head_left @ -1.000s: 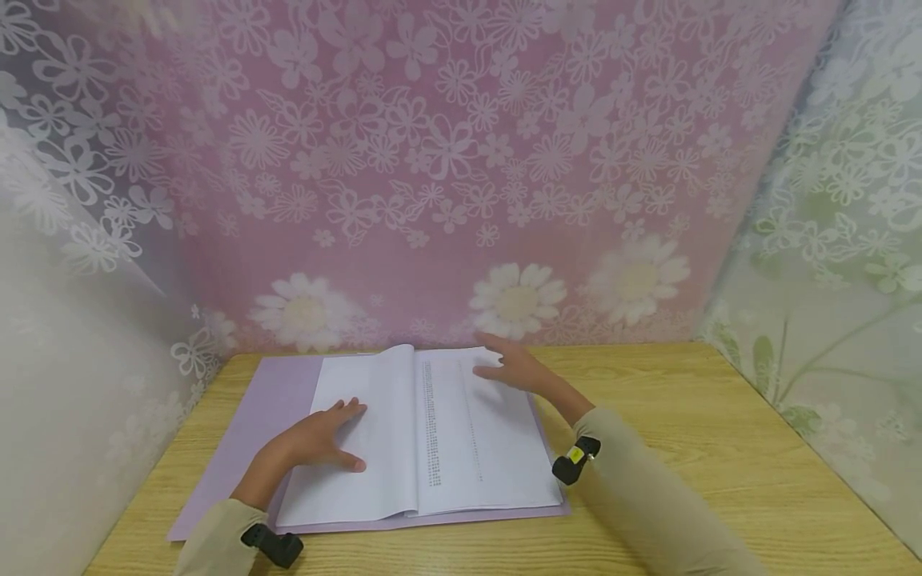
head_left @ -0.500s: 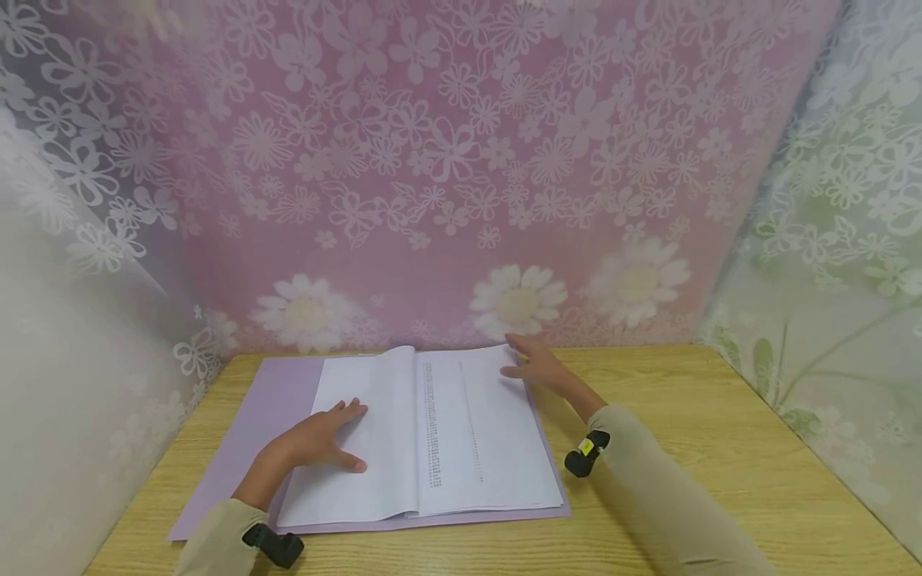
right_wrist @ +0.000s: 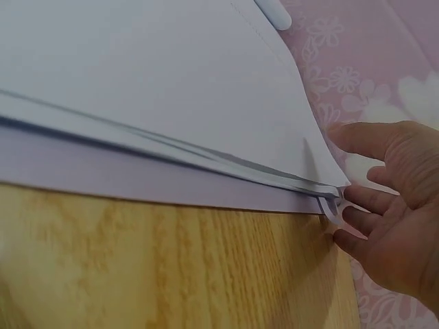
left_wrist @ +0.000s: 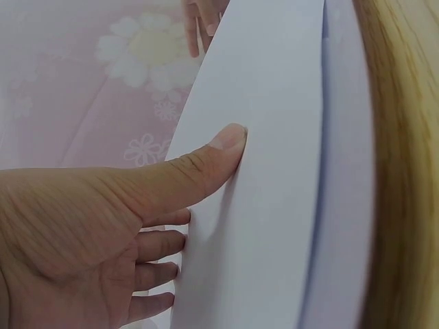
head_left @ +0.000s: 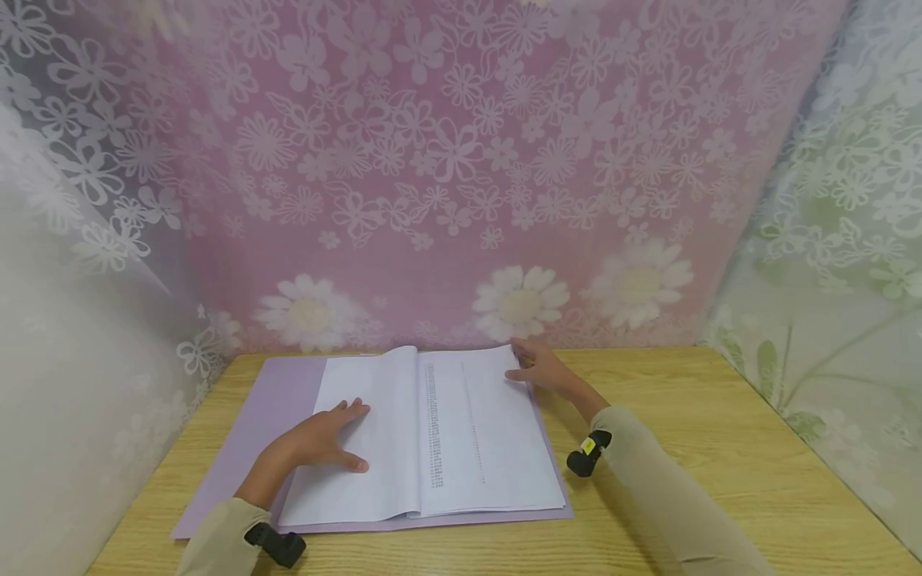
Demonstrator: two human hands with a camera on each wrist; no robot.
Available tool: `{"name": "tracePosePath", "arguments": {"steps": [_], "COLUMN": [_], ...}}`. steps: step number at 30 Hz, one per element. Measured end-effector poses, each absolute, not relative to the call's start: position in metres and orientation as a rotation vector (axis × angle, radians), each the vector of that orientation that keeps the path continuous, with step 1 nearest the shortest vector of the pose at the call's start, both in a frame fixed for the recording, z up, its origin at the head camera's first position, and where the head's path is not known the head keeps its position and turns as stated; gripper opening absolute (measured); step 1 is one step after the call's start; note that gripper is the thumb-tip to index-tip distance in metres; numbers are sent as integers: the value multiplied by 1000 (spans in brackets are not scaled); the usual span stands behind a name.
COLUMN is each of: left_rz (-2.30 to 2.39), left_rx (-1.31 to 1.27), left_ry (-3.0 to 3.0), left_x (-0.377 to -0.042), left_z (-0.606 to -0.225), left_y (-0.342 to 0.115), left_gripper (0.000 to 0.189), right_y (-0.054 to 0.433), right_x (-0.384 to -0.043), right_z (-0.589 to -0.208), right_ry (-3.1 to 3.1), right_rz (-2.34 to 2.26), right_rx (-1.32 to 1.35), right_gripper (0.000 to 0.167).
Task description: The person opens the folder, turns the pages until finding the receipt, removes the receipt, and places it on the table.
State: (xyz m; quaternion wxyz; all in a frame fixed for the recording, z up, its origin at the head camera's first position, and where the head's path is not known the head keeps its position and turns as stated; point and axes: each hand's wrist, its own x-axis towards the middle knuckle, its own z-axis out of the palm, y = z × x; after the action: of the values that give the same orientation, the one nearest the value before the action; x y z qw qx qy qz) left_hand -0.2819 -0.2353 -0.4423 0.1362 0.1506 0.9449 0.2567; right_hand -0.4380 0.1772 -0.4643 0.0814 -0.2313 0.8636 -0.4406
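Observation:
A lilac folder (head_left: 284, 392) lies open on the table with white sheets on both sides. On the left-hand sheets (head_left: 385, 424) my left hand (head_left: 313, 440) rests, fingers spread and thumb stretched out. My right hand (head_left: 547, 374) is at the far right corner of the printed right-hand page (head_left: 497, 432). In the right wrist view, the fingertips (right_wrist: 351, 192) are right at the page corner, while the thumb (right_wrist: 363, 139) extends along the page's far edge, apart from the fingers. Layered sheet edges (right_wrist: 171, 145) show above the lilac cover (right_wrist: 137, 171).
The folder lies on a wood-grain table (head_left: 670, 464). Behind it hangs a pink flowered sheet (head_left: 461, 200), with pale flowered sheets at both sides. A white rounded strip (right_wrist: 274, 12) shows at the page's far edge in the right wrist view.
My right hand has moved right across the page, then slightly down to its far right corner. My left hand has stayed in place on the left-hand sheets.

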Motion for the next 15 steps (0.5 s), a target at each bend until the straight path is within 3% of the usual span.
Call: {"name": "tracePosePath", "arguments": {"steps": [15], "left_rz": [750], "left_rx": [449], "left_ry": [2728], "left_x": [-285], "left_z": [-445], "left_y": [-237], "left_gripper": [104], "right_y": [180], "right_x": [-432], "right_z": [-460], "right_ry": [2449], "right_rz": [-1587], "right_rx": [-648], "right_gripper": [76]}}
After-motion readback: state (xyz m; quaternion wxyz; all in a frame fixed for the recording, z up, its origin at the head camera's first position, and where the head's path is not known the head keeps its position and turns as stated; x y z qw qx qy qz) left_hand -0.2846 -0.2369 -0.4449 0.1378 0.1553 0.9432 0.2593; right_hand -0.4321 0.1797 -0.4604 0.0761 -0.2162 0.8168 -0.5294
